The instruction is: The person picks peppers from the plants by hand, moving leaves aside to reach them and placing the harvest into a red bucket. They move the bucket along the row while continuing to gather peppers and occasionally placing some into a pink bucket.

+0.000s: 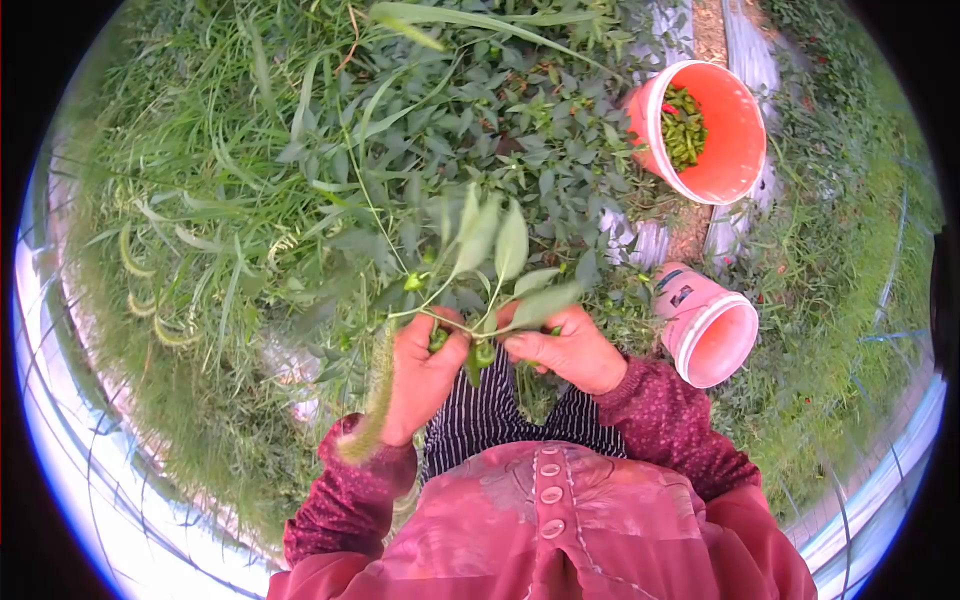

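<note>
The only printing anywhere is a small dark label on the nearer bucket (694, 317), to the right of the right fingers; it is too small to read. Both wrists are bent inward, forearms coming up from the dotted maroon sleeves (672, 408), and the two hands meet in front of the striped trousers (470, 412), with fingertips close together. The left hand (425, 365) has its thumb and forefinger pinched on the stem of a leafy pepper sprig (462, 325). The right hand (565, 350) grips the same sprig from the other side, thumb on top, its other fingers curled beneath.

The sprig lies between the two sets of fingertips, its leaves spreading up and forward beyond them. At least three green peppers (485, 354) show there: one against the left fingertips, one between the hands, one just beyond the left fingers; blur among the leaves may hide more.

Two buckets are in view, both to the right of the fingers. The farther bucket (733, 130), forward and right, holds a heap of many green peppers with some red among them, too many to count. Four buttons (551, 495) run down the pink shirt, behind the fingers.
</note>
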